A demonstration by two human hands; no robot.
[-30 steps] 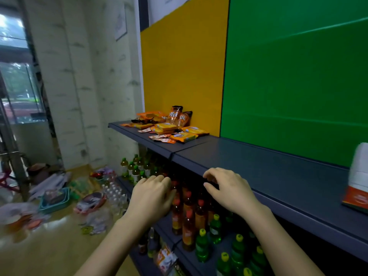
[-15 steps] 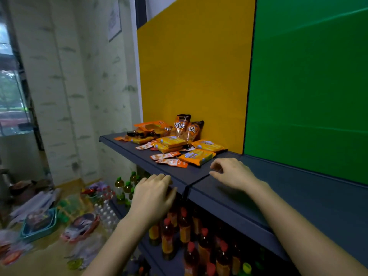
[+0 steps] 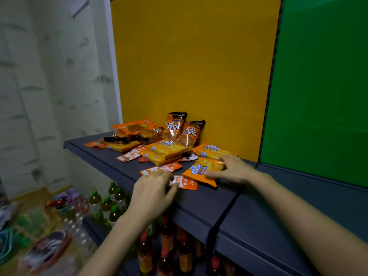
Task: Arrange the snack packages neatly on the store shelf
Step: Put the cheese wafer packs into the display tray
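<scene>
Fingers of the right hand curl over a Cal Cheese packet, thumb at its near edge, gripping it flat on the dark shelf. Just beside it, the left hand pinches the end of a small orange sachet. Beyond both hands lie loose snack packages, with two bags upright against the yellow panel.

Dim, even indoor light, soft shadows. Glare glints on the upright bags. Edges blur and bend.
</scene>
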